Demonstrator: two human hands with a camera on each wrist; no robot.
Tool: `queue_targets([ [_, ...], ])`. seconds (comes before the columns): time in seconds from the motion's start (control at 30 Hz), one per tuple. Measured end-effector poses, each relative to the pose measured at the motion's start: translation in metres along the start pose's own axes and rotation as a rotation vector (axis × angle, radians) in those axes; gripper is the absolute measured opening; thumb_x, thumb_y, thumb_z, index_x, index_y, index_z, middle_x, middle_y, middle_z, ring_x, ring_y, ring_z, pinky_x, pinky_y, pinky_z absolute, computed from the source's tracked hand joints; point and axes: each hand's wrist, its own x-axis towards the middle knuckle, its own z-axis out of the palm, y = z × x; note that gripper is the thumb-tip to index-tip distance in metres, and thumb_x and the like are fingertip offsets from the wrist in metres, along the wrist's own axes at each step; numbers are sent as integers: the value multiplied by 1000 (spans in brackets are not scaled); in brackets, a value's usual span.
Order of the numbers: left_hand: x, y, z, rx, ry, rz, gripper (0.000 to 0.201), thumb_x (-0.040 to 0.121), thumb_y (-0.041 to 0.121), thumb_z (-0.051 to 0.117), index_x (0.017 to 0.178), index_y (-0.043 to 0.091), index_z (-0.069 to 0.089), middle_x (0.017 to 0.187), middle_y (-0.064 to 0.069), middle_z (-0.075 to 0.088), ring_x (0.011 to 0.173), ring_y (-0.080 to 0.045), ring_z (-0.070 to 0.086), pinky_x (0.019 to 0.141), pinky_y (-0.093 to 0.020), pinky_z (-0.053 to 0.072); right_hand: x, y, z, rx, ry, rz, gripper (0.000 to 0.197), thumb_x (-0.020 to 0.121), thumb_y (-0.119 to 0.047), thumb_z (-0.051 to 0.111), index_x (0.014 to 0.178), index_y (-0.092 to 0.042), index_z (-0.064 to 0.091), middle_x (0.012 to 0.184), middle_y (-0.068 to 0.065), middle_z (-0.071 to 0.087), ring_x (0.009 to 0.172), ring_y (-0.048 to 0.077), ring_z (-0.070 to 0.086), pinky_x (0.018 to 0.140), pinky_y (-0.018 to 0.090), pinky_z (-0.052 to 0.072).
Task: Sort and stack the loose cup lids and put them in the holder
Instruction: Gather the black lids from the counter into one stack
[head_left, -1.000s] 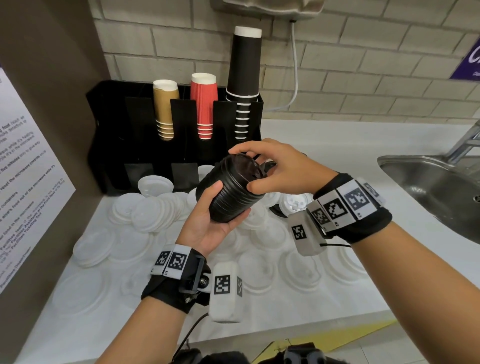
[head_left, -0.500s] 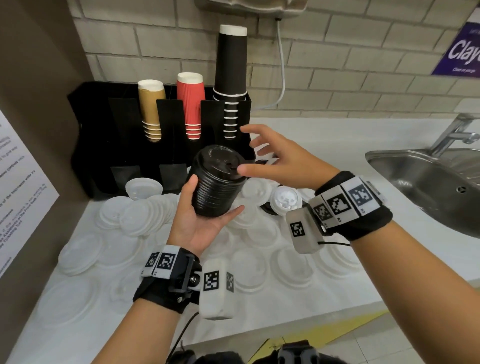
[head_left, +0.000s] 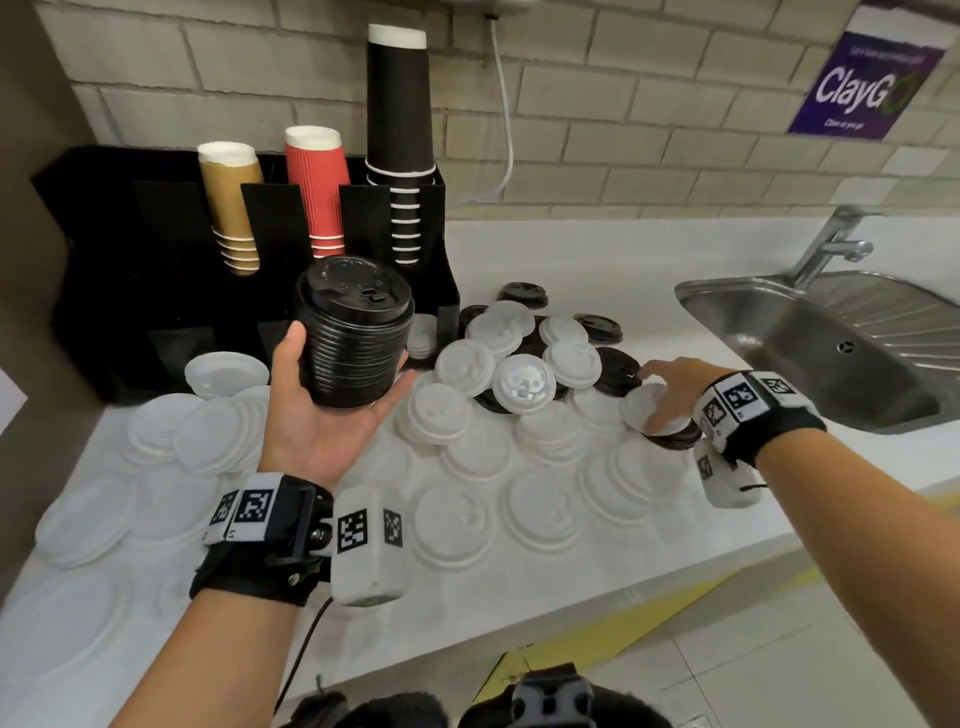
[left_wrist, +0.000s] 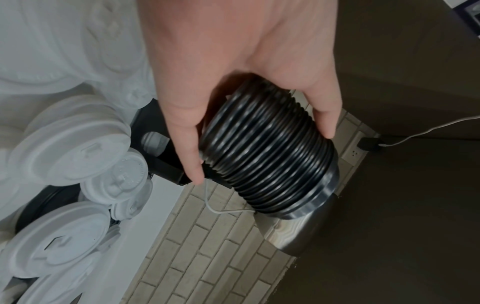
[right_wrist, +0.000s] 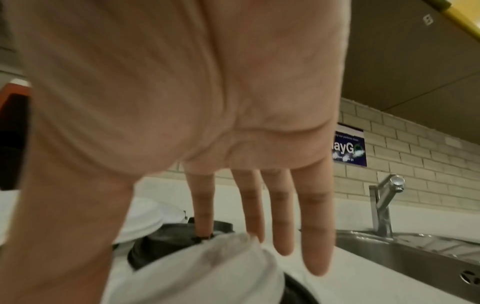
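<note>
Ribbed black lid stack (head_left: 353, 338) – white loose lids (head_left: 523, 383)

- In my right wrist view the white lid (right_wrist: 197, 265) under the right hand (right_wrist: 166, 98) is smeared by blur; its markings are unreadable.
- The black lid (right_wrist: 166, 242) behind that white lid is mostly covered.
- The holder (head_left: 130, 270) hides the lower cups.
- The sink (head_left: 831, 332) runs off the frame's right edge.

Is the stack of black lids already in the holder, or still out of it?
Out. The left hand holds the stack of black lids in the air, in front of the black holder.
</note>
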Motion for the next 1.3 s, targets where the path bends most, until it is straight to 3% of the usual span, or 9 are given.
queue_targets([
  [0.17,0,-2,0,18,-46,-5,65,48,53,88,103,19,78,121,-15,68,115,-29,63,97,-49,50,-1,2,1,31,16,-13,67,69,-42,78,128,-31,47,104,0,47,100,23,52,78,33,42],
  [0.3,1,-5,1,15,-42,-16,66,48,53,88,103,19,78,122,-15,67,116,-29,63,95,-48,52,-12,4,-23,240,-37,-140,76,68,-36,80,133,-40,42,122,-5,52,105,18,52,87,29,39],
  [0.4,1,-6,1,11,-37,-39,67,48,52,89,104,19,77,124,-15,66,118,-31,61,95,-48,52,-14,-5,-27,101,-69,-92,78,75,-33,75,142,-34,34,135,-1,48,116,21,51,93,31,42],
  [0.57,1,-8,3,-14,-33,-71,74,45,51,91,109,17,75,127,-18,64,119,-35,60,94,-51,52,-4,-9,-7,-96,-65,20,70,81,-43,66,143,-32,36,140,2,48,124,24,49,87,30,38],
  [0.83,-3,-18,7,19,22,-102,52,76,56,58,107,18,76,127,-16,64,122,-34,58,87,-43,57,3,-7,1,-73,-22,4,68,74,-47,72,132,-26,44,119,2,59,97,23,55,77,29,38],
  [0.9,-3,-19,8,17,13,-115,52,73,54,66,109,17,75,128,-17,64,124,-34,57,87,-42,57,2,-7,-5,-73,30,15,62,76,-45,68,130,-25,45,112,3,59,94,23,55,76,30,39],
  [1.0,-1,-18,10,-21,-26,-145,68,50,47,91,108,15,76,127,-17,64,120,-31,60,93,-41,55,-8,-15,-25,-21,155,-6,56,74,-41,66,124,-23,48,93,0,54,86,24,56,73,31,45],
  [1.13,2,-19,16,-60,0,-156,78,40,41,97,109,12,74,129,-18,63,120,-31,59,80,-36,59,-38,-52,-64,254,186,-273,58,71,-36,74,121,-27,48,102,3,50,87,25,56,69,29,46],
  [1.3,3,-23,20,-54,92,-154,64,75,45,66,130,13,58,137,-18,56,122,-32,57,73,-33,59,-86,-104,-80,843,195,-753,48,75,-13,78,114,-22,50,99,-1,57,74,7,63,60,17,53],
])
